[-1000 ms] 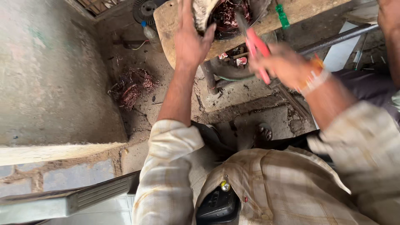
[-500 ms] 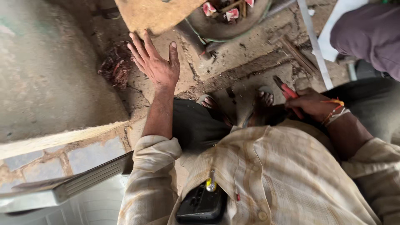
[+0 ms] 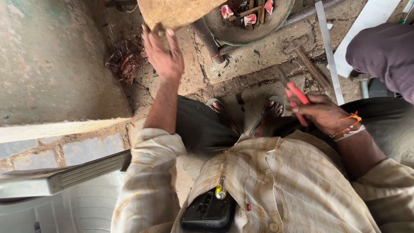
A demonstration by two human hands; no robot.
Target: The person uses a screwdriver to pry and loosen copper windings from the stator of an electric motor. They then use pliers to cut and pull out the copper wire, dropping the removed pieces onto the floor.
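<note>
My left hand point(image 3: 163, 54) is stretched out in front of me, fingers apart, its fingertips at the edge of a brown wooden board point(image 3: 177, 12); it holds nothing. My right hand point(image 3: 321, 113) is closed around red-handled pliers point(image 3: 293, 96), held over my lap with the jaws pointing away from me. My feet in sandals point(image 3: 271, 113) rest on the dirty floor between the two hands.
A tangle of reddish copper wire point(image 3: 125, 62) lies on the ground left of my left hand. A round metal housing point(image 3: 252, 23) with red scraps sits ahead, beside a hammer point(image 3: 308, 62) and a steel ruler point(image 3: 328, 47). Another person's knee point(image 3: 384, 54) is at right. A concrete slab point(image 3: 51, 64) is on the left.
My left hand came off the round metal part, dropped, then rose to the wooden board's edge. My right hand with the pliers came down to my lap.
</note>
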